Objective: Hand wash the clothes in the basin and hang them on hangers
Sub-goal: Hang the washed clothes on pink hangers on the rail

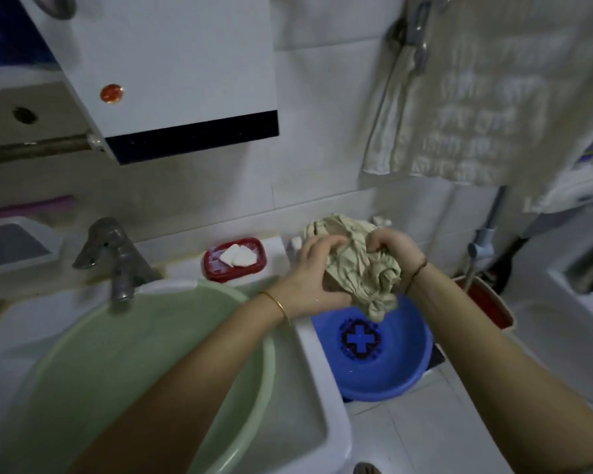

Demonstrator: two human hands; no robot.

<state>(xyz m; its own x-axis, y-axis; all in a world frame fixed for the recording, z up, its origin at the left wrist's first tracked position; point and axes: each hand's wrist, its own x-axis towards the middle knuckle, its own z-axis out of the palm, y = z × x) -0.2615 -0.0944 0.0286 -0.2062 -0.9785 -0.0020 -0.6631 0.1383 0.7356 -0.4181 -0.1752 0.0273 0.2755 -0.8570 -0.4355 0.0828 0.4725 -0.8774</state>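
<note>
— Both hands, left point(317, 280) and right point(392, 256), clamped on the cloth point(360, 265), bunched above the blue basin point(404, 367).

— Twist in opposite directions, hard. Stay over the blue basin, right of the green basin point(83, 354), catching drips.

Crumpled beige cloth garment point(360, 265), bunched and twisted, sits in the air above the round blue plastic basin point(408, 364); its lower end hangs toward the basin's bowl. The blue basin rests on the tiled floor beside the white sink and shows a dark cross pattern on its bottom. Large pale-green plastic basin point(93, 357) sits in the sink under the tap.
</note>
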